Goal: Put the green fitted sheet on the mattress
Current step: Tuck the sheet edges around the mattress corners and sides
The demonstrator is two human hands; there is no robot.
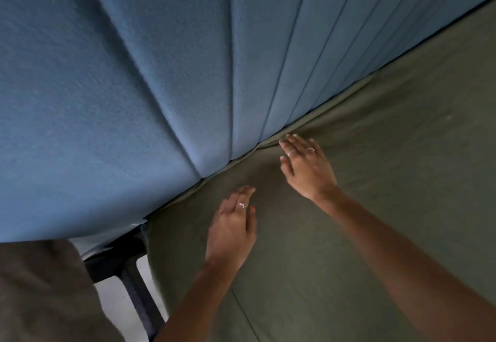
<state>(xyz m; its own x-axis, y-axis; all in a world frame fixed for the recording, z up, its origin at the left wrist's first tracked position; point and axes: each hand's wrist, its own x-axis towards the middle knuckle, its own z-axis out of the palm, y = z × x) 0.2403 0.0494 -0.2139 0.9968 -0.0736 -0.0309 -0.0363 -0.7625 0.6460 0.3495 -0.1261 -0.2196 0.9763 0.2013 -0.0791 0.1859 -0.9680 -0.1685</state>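
Your left hand (232, 230) lay flat on the green fitted sheet (375, 207), fingers straight and close together, gripping nothing, with the fingertips aimed toward the blue padded headboard (120, 87). Your right hand (306, 166) was also spread flat on the sheet, further up and to the right, its fingertips right at the seam where the cloth met the base of the headboard; it held nothing either (rings showed on fingers of both hands). The sheet covered the mattress surface across the lower right of the view, drawn mostly smooth, with a few soft folds gathered along the headboard edge just ahead of your right fingers. At the near left corner the sheet curved down over the mattress edge. Beside that corner a dark bed frame leg (137, 293) stood on pale floor (115, 301), and tan clothing (45, 293) filled the lower left.
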